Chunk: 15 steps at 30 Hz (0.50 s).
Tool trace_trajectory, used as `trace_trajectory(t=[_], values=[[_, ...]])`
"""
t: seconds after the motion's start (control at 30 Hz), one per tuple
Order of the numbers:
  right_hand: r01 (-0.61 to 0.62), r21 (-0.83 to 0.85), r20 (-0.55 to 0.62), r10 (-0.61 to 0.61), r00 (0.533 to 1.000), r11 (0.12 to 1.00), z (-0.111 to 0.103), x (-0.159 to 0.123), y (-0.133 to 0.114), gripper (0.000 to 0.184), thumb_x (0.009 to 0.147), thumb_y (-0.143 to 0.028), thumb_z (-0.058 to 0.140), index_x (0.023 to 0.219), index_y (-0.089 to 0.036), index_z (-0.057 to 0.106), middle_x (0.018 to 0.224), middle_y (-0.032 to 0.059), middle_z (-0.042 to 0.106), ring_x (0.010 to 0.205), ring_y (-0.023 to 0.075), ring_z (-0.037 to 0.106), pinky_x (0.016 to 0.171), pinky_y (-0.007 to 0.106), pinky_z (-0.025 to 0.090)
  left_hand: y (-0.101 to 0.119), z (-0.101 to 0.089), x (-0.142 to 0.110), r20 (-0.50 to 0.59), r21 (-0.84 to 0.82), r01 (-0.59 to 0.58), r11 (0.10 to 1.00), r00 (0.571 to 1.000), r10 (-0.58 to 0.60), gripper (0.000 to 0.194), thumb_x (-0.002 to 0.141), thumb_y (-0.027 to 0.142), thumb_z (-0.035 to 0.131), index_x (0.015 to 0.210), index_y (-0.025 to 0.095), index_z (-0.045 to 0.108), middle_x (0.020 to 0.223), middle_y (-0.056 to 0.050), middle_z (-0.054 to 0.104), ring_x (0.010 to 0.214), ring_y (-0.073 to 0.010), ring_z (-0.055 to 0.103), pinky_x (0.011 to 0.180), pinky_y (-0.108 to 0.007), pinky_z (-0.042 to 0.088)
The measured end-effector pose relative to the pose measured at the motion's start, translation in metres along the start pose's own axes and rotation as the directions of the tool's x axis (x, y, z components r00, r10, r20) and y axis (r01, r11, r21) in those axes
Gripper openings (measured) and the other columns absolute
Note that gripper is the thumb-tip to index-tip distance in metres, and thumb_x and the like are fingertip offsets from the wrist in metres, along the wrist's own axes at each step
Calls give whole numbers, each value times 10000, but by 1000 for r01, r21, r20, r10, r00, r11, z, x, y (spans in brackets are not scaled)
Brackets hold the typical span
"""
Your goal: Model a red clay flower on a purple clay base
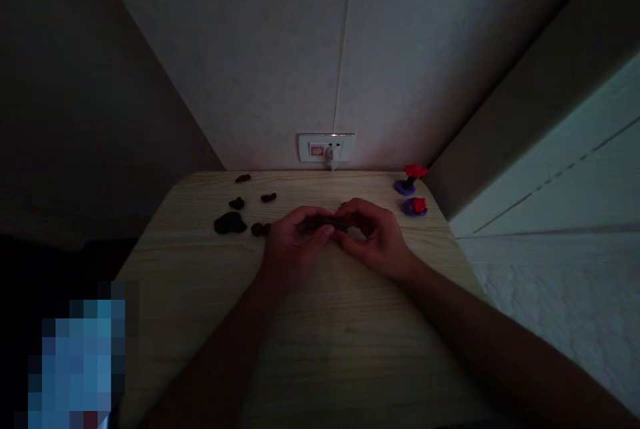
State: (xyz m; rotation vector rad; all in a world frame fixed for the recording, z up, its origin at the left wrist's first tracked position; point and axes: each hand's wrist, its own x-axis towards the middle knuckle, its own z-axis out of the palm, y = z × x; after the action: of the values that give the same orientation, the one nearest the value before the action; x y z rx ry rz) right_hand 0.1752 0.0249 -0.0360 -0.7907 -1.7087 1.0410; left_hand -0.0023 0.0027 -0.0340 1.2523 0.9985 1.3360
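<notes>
Between the fingertips of both hands is a dark brown piece of what looks like modelling clay (336, 222). My left hand (293, 246) pinches its left part, with the thumb on the near side. The fingers and thumb of my right hand (375, 236) close on its right end. Most of the piece is hidden by fingers. Just left of my left hand lies a brown lump (258, 229), partly covered by it. Farther left are a flat black lump (230, 223), a smaller black one (237, 203) and two brown bits, one nearer (269, 198) and one farther (243, 178).
At the table's back right stand a red flower shape (415, 171) on a purple base and a purple cup-like shape (409, 210) holding red. A wall socket (326, 148) with a plug is behind the wooden table (340, 336). A blurred bluish patch (75, 362) sits lower left.
</notes>
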Motion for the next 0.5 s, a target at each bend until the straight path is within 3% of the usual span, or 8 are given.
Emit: trace_trajectory(t=[0.33,0.43,0.5], values=[[-42,78,-77,48,996,996,5,2,1,402,724,-465,886,967,-226,673,907,46,731,808,188,713,751,336,627,-2,1,2,-73,-88,70,994,994,-76,380,714,317,861,1040,187,715,987,-78,773,926,-238,734,823,-370,581],[-29,144,-72,40,997,989,7,2,-1,439,695,-470,904,956,-232,644,900,38,721,817,187,719,755,334,631,-3,1,3,-35,-112,100,989,994,-104,328,721,334,859,975,168,735,967,-87,782,895,-230,733,839,-370,573],[-27,165,-65,39,997,986,6,2,-2,450,690,-455,909,956,-232,624,895,32,713,822,188,721,772,343,630,-3,0,5,-69,-125,78,989,994,-87,266,751,340,833,922,160,739,957,-88,783,900,-220,730,882,-371,561]])
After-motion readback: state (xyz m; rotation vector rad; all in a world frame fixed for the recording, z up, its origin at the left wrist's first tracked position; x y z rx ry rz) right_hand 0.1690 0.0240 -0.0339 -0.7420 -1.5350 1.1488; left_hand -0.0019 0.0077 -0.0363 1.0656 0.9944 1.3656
